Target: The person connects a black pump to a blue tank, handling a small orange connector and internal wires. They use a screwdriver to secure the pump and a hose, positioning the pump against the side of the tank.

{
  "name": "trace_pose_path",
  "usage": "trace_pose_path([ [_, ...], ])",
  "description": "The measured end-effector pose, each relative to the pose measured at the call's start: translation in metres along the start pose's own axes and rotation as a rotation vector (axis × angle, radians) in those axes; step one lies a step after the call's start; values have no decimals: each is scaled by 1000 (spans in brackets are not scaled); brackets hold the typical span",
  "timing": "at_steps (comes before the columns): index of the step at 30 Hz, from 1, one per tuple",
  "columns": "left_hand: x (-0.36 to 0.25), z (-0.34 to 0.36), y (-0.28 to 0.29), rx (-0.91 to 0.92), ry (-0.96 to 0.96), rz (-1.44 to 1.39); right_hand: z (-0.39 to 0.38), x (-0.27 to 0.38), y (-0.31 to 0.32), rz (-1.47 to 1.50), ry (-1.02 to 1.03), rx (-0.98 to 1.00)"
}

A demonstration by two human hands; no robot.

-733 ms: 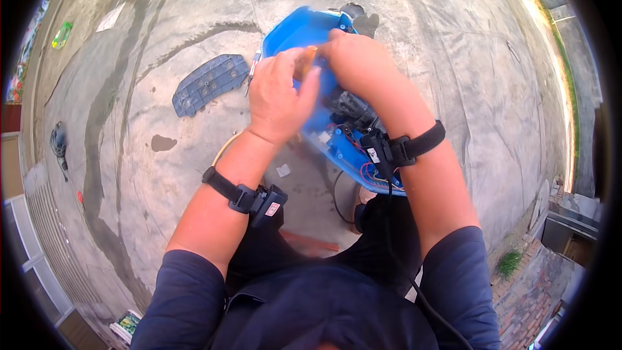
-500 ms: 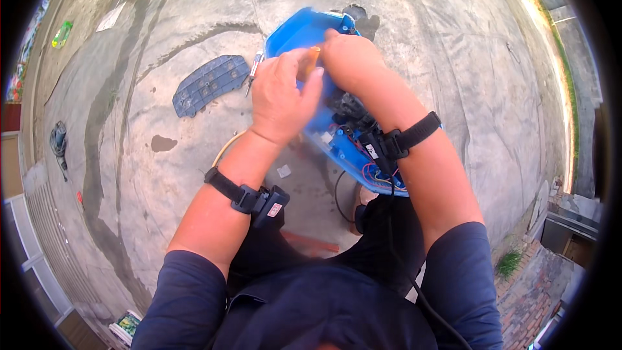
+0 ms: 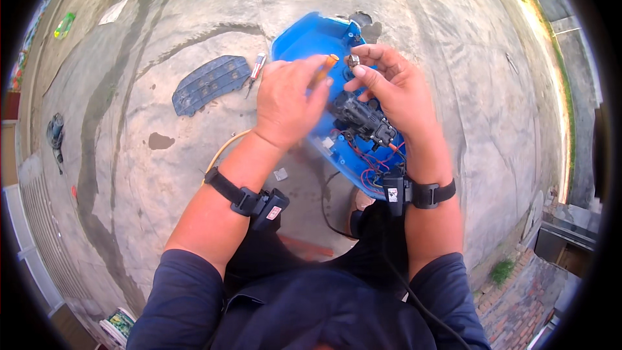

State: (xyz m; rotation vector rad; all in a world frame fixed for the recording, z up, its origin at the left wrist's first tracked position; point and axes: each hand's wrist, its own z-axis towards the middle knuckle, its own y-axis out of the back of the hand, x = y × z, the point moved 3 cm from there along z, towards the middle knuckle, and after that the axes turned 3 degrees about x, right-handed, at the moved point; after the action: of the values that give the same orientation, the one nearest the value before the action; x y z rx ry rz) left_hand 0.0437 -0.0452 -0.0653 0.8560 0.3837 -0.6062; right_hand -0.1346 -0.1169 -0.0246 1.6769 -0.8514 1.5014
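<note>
The left hand (image 3: 288, 98) is pinching a short orange cylindrical piece, perhaps a hose end (image 3: 332, 60), between thumb and fingers, its lower part being hidden by the grip. The right hand (image 3: 407, 94) is pinching a small silvery ridged metal ring (image 3: 353, 61) between thumb and forefinger, the remaining fingers curling loosely. Both pieces are sitting near each other but apart, above an open blue plastic housing (image 3: 298, 42), where a black ribbed pump-like unit (image 3: 363, 116) and thin red and blue wires (image 3: 369, 170) are lying. Handling these well is probably calling for a light fingertip pinch on the ring, since squeezing hard could be making it slip, and for a firm grip close to the orange end. Working low over the housing would likely be helping, though a dropped ring could be rolling under the unit. A red-and-white-handled screwdriver (image 3: 258, 65) is lying just beside a dark grey angular plate (image 3: 210, 84).
</note>
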Motion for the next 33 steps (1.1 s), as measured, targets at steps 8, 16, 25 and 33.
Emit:
trace_pose_path([
  [8,-1,2,1,63,-42,-35,2,-6,-6,13,-13,-10],
  [16,0,2,1,31,-72,-14,5,-10,-12,-121,34,-8],
  [25,3,0,0,64,9,-76,7,-18,-12,-13,-41,68],
  [33,3,2,4,167,-14,-101,5,-18,-15,-79,-128,143],
])
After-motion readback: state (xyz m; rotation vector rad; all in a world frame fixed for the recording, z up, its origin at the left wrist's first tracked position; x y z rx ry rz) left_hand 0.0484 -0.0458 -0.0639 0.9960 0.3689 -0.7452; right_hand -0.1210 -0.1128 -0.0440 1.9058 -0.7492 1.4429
